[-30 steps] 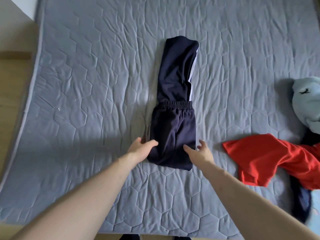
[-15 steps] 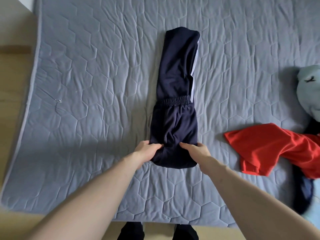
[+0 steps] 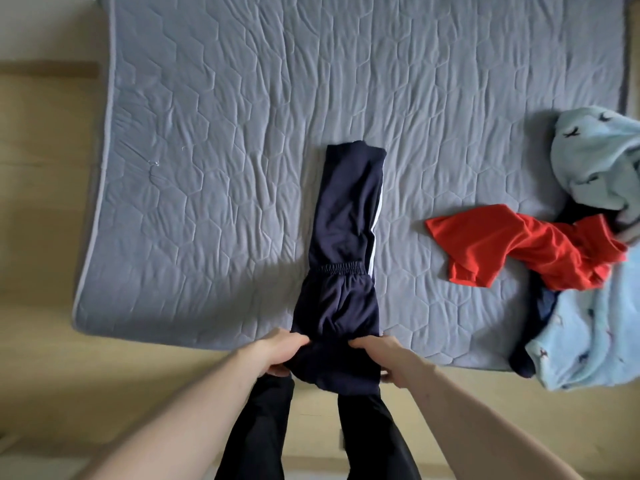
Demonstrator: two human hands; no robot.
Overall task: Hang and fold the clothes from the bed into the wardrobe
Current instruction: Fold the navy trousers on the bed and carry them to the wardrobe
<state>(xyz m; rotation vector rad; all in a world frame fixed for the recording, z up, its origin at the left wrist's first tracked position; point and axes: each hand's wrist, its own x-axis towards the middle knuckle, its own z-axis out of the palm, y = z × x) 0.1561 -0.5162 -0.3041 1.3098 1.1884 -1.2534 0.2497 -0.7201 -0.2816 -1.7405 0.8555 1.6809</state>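
The folded navy trousers [image 3: 341, 271] lie lengthwise on the grey quilted bed [image 3: 214, 161], running from about the middle of the mattress to its near edge, where their lowest fold hangs just over the edge. A white stripe shows along their right side, and the gathered elastic waistband crosses them a little below halfway. The left hand [image 3: 277, 351] grips the near end of the trousers on its left side, fingers curled over the top of the cloth and thumb beneath. The right hand [image 3: 384, 358] grips the same end on its right side in the same way, so both hands are clamped on the cloth. Towards the right edge of the bed lies a crumpled red shirt [image 3: 512, 247], well apart from the trousers, and partly overlapping a light blue patterned garment [image 3: 595, 161] that spills over the near right corner.
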